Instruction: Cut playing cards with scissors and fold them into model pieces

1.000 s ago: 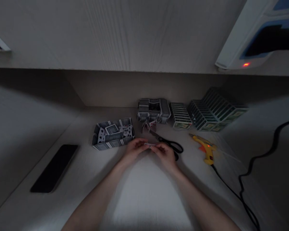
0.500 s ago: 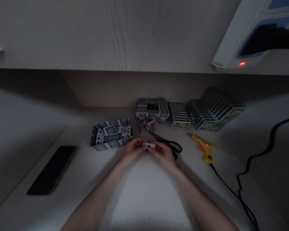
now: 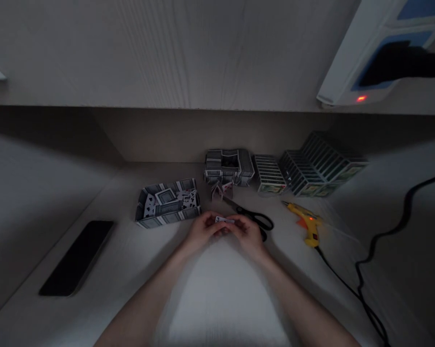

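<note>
Between my two hands is a small playing card (image 3: 220,219), with a 3 showing at its left end. My left hand (image 3: 202,229) pinches its left side, and my right hand (image 3: 247,232) pinches the right side. Both thumbs lie over the near edge and cover part of the face. Close behind my right hand lie black-handled scissors (image 3: 253,215), blades pointing away to the left. Left of my left hand stands an open box made of playing cards (image 3: 169,219) with loose cards inside. Small folded card pieces (image 3: 222,191) stand just beyond the scissors' tips.
A patterned card-built box (image 3: 228,166) and striped stacks of card blocks (image 3: 307,171) line the back wall. At right lies a yellow glue gun (image 3: 306,221) with a lit light and black cord. A phone (image 3: 78,258) lies left. A shelf with a power strip (image 3: 384,62) overhangs.
My thumbs have come closer together over the card and now hide more of its face. The card's 3 shows more clearly. Everything on the table stays where it was.
</note>
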Tool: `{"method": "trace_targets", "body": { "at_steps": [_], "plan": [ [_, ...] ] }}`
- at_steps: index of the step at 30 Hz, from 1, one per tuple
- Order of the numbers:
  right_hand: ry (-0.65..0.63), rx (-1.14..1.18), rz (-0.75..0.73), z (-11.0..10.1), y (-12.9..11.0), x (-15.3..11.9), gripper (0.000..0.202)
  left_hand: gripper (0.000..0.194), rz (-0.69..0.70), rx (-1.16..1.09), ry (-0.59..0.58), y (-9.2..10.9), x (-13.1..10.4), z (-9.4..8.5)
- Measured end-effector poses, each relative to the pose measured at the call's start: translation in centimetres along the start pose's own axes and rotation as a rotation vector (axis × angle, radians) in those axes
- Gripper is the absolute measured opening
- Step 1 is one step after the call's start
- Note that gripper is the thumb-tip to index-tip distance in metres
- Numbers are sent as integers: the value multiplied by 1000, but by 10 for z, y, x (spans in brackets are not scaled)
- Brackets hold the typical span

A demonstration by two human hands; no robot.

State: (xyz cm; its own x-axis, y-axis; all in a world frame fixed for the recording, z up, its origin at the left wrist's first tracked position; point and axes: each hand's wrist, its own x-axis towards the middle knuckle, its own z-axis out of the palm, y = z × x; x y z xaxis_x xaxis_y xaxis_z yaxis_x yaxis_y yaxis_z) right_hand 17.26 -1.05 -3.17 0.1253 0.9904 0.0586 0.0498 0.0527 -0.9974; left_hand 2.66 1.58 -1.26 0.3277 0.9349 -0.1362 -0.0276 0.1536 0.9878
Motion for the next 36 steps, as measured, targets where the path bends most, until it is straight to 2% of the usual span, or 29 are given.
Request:
{"method": "trace_targets", "body": {
  "at_steps": [7,12,17,20,36],
  "plan": [
    [-33,41,44,0,-5,0,26,30,38,59,104,-3,-2,4],
    [-96,89,59,0,-8,-1,32,30,42,17,75,-1,-4,4],
    [-119,187,111,-1,-8,1,28,30,53,-1,98,0,-3,2],
    [-145,214,143,-1,-7,2,26,30,57,-14,67,-1,-2,1],
    [-62,196,137,2,-6,0,27,20,58,27,67,-2,-2,0]
  ]
}}
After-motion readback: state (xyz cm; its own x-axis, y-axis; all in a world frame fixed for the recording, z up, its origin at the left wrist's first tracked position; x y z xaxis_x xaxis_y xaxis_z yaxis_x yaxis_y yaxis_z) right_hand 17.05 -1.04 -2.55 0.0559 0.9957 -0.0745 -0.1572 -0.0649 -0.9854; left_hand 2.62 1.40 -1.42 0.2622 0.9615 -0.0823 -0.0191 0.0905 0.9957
